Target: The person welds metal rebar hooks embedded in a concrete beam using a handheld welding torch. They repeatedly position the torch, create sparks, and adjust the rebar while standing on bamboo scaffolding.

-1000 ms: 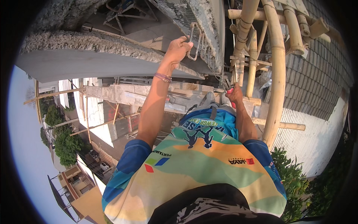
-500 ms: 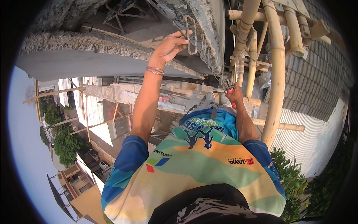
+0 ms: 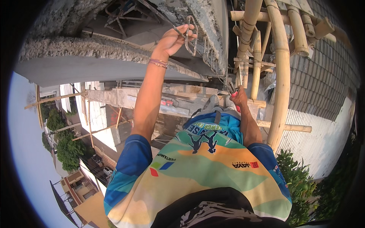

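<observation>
Loop (image 3: 195,45) points lengthwise forward there, slim, dull, round-ended metal; left hand (image 3: 173,41) holds it half-curled, right hand (image 3: 240,98) closed around red-handled pliers (image 3: 234,94).

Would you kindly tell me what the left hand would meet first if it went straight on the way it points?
The left hand is at the bent, rusty metal loop; past that, it would probably first meet the rough grey concrete edge, though depth is unclear.
</observation>
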Demonstrator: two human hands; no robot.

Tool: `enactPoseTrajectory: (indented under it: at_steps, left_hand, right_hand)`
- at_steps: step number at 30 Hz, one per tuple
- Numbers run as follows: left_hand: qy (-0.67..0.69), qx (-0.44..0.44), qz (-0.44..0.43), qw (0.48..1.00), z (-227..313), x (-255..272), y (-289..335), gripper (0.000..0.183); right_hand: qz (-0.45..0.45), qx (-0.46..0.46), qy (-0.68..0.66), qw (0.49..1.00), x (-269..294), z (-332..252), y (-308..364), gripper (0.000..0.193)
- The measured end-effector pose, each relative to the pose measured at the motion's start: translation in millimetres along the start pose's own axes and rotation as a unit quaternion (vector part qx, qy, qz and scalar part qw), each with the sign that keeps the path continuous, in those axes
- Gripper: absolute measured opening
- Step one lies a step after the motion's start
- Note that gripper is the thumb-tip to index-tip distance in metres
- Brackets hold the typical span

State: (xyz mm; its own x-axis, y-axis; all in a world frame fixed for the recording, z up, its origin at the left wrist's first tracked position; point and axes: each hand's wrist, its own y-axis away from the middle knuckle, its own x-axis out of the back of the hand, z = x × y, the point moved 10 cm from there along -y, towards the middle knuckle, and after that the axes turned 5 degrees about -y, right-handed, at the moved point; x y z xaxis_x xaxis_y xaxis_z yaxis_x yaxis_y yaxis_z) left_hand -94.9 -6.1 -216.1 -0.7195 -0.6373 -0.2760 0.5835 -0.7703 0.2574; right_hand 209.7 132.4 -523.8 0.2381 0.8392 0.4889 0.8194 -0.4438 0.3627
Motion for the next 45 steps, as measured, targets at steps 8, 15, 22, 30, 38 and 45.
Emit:
enactPoseTrajectory:
  at_steps: [8, 15, 22, 30, 38, 45]
  left_hand:
    - [0.037, -0.039, 0.005, 0.999, -3, -9, -14, 0.020]
    - [-0.001, -0.075, 0.066, 0.995, -1, 0, -7, 0.025]
    - [0.026, -0.042, 0.106, 0.993, 5, 2, -8, 0.027]
    - [0.030, -0.030, 0.127, 0.991, 6, -3, -3, 0.026]
    - [0.071, -0.036, 0.120, 0.990, 7, -4, -6, 0.027]
    - [0.065, -0.055, 0.176, 0.981, 7, 3, -4, 0.028]
  right_hand:
    - [0.015, -0.002, 0.011, 1.000, -2, 7, -1, 0.072]
    - [0.038, 0.013, 0.027, 0.999, -19, 30, -5, 0.061]
    - [0.004, -0.026, 0.013, 1.000, -36, 37, 0, 0.070]
    - [0.060, -0.005, -0.032, 0.998, -36, 22, 2, 0.061]
    - [0.149, -0.043, -0.166, 0.974, -47, 61, -17, 0.061]
    - [0.129, -0.102, -0.212, 0.963, -71, 111, -15, 0.068]
